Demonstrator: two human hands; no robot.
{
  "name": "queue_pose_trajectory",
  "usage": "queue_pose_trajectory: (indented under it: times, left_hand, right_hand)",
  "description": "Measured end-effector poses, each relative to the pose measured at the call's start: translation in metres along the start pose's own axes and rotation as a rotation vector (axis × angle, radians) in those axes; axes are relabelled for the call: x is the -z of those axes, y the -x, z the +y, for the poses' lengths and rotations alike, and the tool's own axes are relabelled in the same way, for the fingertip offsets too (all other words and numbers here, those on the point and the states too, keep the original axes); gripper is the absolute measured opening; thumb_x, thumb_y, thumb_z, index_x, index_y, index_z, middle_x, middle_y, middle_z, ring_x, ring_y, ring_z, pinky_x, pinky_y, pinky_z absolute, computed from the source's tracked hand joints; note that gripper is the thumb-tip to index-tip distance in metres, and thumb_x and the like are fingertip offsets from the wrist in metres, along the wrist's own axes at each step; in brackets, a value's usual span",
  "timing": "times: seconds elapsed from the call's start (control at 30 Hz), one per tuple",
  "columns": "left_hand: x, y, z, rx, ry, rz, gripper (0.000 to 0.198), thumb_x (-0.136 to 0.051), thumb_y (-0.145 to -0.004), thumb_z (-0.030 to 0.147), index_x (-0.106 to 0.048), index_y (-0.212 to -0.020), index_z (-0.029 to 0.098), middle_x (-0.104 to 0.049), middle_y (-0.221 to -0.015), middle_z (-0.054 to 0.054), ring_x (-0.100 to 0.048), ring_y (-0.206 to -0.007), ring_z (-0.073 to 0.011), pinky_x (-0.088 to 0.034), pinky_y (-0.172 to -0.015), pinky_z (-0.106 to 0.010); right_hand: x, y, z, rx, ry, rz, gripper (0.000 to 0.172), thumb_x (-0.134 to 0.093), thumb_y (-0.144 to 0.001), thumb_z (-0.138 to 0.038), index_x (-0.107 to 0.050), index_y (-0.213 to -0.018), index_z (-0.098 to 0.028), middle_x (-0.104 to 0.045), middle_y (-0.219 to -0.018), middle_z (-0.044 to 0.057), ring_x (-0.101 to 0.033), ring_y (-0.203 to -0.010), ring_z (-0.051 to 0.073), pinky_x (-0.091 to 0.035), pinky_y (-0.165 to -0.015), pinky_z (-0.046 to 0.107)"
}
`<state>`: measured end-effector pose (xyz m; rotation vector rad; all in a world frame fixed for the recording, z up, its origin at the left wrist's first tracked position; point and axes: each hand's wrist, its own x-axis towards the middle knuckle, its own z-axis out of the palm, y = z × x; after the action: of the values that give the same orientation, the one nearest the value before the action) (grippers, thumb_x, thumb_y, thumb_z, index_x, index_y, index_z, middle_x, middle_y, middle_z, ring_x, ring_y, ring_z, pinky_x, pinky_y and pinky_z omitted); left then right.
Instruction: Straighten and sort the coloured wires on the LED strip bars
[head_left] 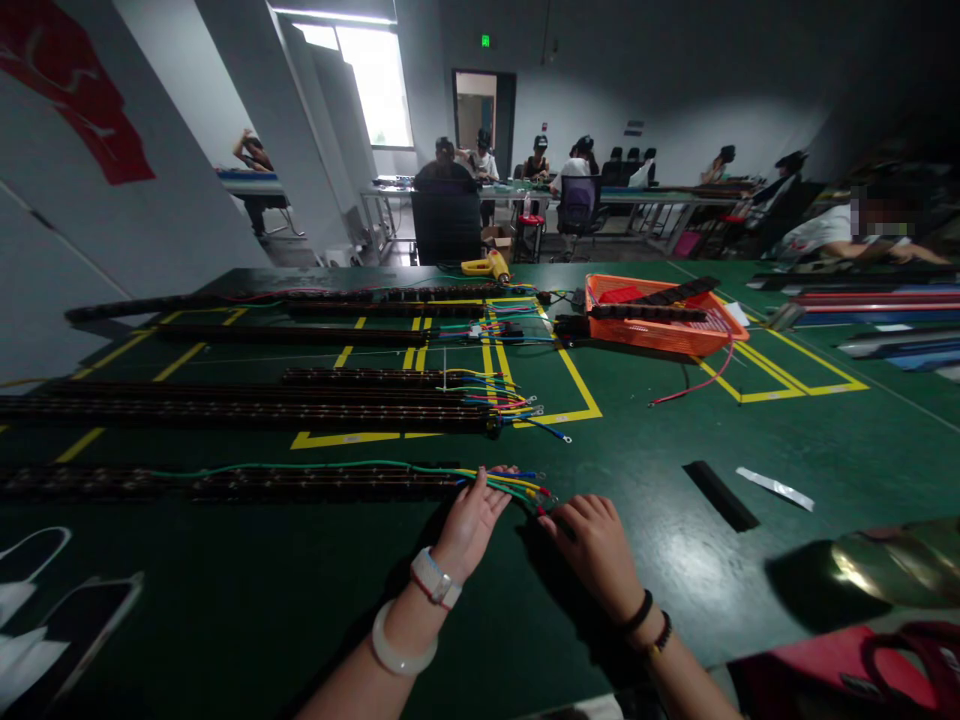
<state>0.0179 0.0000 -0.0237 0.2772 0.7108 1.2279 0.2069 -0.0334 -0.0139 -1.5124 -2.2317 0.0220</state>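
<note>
A long black cable chain (225,484) lies across the green table (645,450) in front of me, with a bundle of coloured wires (517,486) coming out of its right end. My left hand (472,522) rests on the chain's end, fingers laid flat over the wires. My right hand (592,545) sits just right of it, fingers curled down and pinching the wire tips. A watch and a pale bangle are on my left wrist, dark bead bracelets on my right.
More black cable chains (247,405) with wire ends lie further back between yellow floor-tape lines. An orange basket (660,318) holds chain pieces. A black strip (724,495), a white strip (776,488) and a loose red wire (694,385) lie to the right. Several people sit at far tables.
</note>
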Motion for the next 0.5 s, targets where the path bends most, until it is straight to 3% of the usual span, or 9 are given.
queue_pose_trajectory:
  times: [0.27, 0.5]
  left_hand:
    - [0.0, 0.0, 0.001, 0.015, -0.014, 0.019, 0.017, -0.058, -0.084, 0.032, -0.063, -0.086, 0.016, -0.067, -0.108, -0.011, -0.057, -0.112, -0.021, -0.033, -0.107, -0.04]
    - [-0.005, 0.003, 0.005, 0.0, -0.022, -0.026, 0.023, -0.058, -0.084, 0.035, -0.065, -0.088, 0.013, -0.069, -0.103, -0.012, -0.061, -0.105, -0.0206, -0.035, -0.105, -0.039]
  right_hand:
    - [-0.003, -0.001, -0.013, -0.04, -0.035, -0.122, 0.034, -0.051, -0.09, -0.039, -0.056, -0.063, -0.019, -0.059, -0.066, 0.003, -0.052, -0.063, 0.016, -0.032, -0.063, 0.029]
    - [0.023, -0.026, -0.009, -0.059, -0.159, -0.001, 0.032, -0.047, -0.091, -0.039, -0.054, -0.067, -0.019, -0.056, -0.066, 0.002, -0.052, -0.064, 0.015, -0.035, -0.062, 0.026]
